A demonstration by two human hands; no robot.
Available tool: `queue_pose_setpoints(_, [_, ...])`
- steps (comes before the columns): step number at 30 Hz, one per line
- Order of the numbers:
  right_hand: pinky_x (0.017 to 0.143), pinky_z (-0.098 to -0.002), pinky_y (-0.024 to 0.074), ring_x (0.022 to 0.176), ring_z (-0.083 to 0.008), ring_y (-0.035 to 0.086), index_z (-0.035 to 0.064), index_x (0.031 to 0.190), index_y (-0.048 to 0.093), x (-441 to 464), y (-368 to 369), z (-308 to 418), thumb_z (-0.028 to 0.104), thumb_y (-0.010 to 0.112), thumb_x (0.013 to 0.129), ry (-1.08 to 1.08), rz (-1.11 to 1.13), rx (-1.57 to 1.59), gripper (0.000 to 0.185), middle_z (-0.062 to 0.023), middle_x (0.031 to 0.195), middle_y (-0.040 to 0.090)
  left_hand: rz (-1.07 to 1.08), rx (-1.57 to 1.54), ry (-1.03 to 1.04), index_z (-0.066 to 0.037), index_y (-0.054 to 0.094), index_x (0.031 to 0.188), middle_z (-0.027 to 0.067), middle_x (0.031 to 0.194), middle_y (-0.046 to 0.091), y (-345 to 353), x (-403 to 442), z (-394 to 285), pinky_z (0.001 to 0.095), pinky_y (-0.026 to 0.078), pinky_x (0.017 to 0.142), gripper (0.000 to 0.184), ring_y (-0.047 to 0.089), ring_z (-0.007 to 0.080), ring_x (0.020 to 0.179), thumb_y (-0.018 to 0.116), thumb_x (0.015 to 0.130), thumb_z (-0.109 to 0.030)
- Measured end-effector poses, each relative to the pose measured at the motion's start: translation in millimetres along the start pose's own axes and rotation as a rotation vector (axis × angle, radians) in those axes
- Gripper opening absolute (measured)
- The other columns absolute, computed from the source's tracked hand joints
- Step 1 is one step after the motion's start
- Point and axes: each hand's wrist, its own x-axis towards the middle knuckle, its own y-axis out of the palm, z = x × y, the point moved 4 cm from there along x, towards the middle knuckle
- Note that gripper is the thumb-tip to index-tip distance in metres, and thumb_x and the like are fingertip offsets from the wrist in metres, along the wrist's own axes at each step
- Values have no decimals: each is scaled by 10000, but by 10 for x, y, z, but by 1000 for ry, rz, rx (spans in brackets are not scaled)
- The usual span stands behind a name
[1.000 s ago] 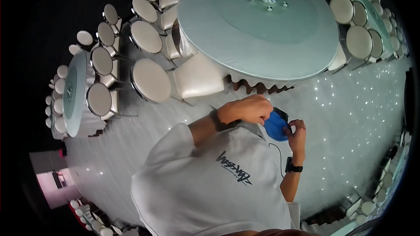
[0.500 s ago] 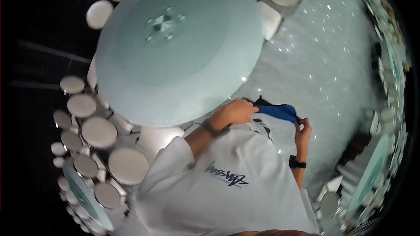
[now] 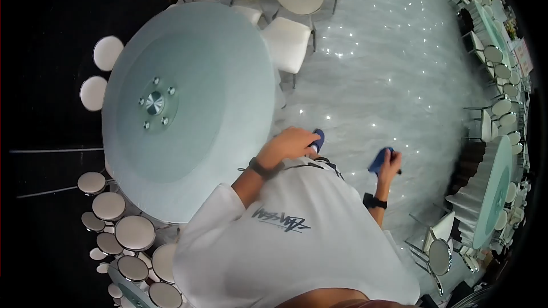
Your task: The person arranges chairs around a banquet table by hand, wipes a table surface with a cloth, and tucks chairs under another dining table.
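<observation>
- Holding a blue cloth (image 3: 377, 162) right of the frame's centre, the right hand (image 3: 390, 164) has its grip closed on the gathered fabric; the cloth pokes out on the left side of the fingers, and a small dark end shows at the lower right of the hand.
- At the centre of the frame, the left hand (image 3: 287, 144) lies near the hem of the white T-shirt (image 3: 297, 256), fingers bent and pointing right; whether its grip holds anything, I cannot tell.
- Just past the left fingertips, a blue shoe (image 3: 319, 138) shows on the grey floor (image 3: 365, 91).
- Each wrist carries a band: a dark wristband (image 3: 265, 167) on the left, a black wristband (image 3: 374, 201) on the right.
- Black lettering (image 3: 281, 219) crosses the T-shirt at the lower centre of the frame.
- Filling much of the left side, a round table (image 3: 251, 102) bears a glass turntable (image 3: 194, 63) with a metal hub (image 3: 154, 103) ringed by five studs.
- Along the top, left of centre, stand round-backed chairs, the nearest a white chair (image 3: 287, 45) beside the table's edge.
- At the right edge of the frame, a second round table (image 3: 495, 205) wears a pleated skirt (image 3: 469, 208); a tilted-looking chair (image 3: 440, 255) stands below it, at the lower right.
</observation>
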Motion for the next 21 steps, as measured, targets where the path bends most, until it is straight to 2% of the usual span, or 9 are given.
queue_pose_setpoints(4, [814,-283,488,866,-104,573,85,1025,568,953,556,755,210,653,1086,322,248,835,164,5,934,598,-143,-104,-54,-95,669,1373,139,1266,734,-541,779,-118,453,536,964,437,682,368,1128,698,966,-252])
queue_pose_setpoints(6, [918,-334,547,983,-160,669,80,1094,594,1500,504,955,223,636,1096,279,228,1108,149,-41,1043,680,-238,-141,-163,-91,701,1326,122,1219,757,-847,1086,-122,439,545,952,401,701,356,1089,697,954,-243])
queue_pose_setpoints(8, [1044,-423,560,1108,-244,700,24,1174,627,2004,371,853,220,576,1120,220,275,1286,209,-131,1175,719,-457,-126,-216,-71,731,1246,131,1075,780,-1127,1311,-17,427,563,886,324,722,347,995,695,958,-216])
queue_pose_setpoints(10, [1043,-458,573,1123,-292,700,-3,1249,640,2390,337,514,214,575,1114,465,76,1382,263,-164,1197,715,-640,-210,-234,-60,730,1225,139,1019,779,-1363,1484,213,411,569,846,297,728,335,957,695,965,-199])
queue_pose_setpoints(13, [1054,-494,579,1152,-324,693,-32,1279,651,2937,546,-639,232,625,1082,737,69,1721,331,-205,1261,704,-665,-214,-308,-45,724,1200,147,987,773,-1595,1771,633,396,572,787,262,733,320,904,683,982,-183])
queue_pose_setpoints(16, [808,-358,574,884,-259,640,1,1159,686,3183,986,-683,166,644,1029,827,469,2061,214,-146,1136,704,-637,-219,-358,-43,722,1199,160,1002,772,-1918,2202,838,404,572,791,256,735,330,917,670,992,-185])
queue_pose_setpoints(17, [674,-290,469,733,-216,551,10,1139,660,3225,1126,282,203,531,1076,945,-19,1674,241,-77,912,625,-631,-269,-355,-44,723,1196,167,1010,772,-2040,2389,912,403,572,795,255,735,333,925,669,992,-186])
queue_pose_setpoints(20, [605,-277,390,649,-155,478,15,1077,608,3663,1662,463,191,499,1088,1101,622,2001,207,-48,787,513,-561,-301,-300,-58,738,1189,185,1066,770,-2474,2999,1092,410,569,847,263,733,346,977,662,993,-216])
queue_pose_setpoints(21, [559,-274,316,595,-103,400,16,1057,574,3899,1726,692,167,456,1108,1177,540,1933,199,-28,736,418,-509,-276,-292,-63,740,1191,184,1076,770,-2669,3228,1128,414,568,861,269,733,346,988,659,993,-225])
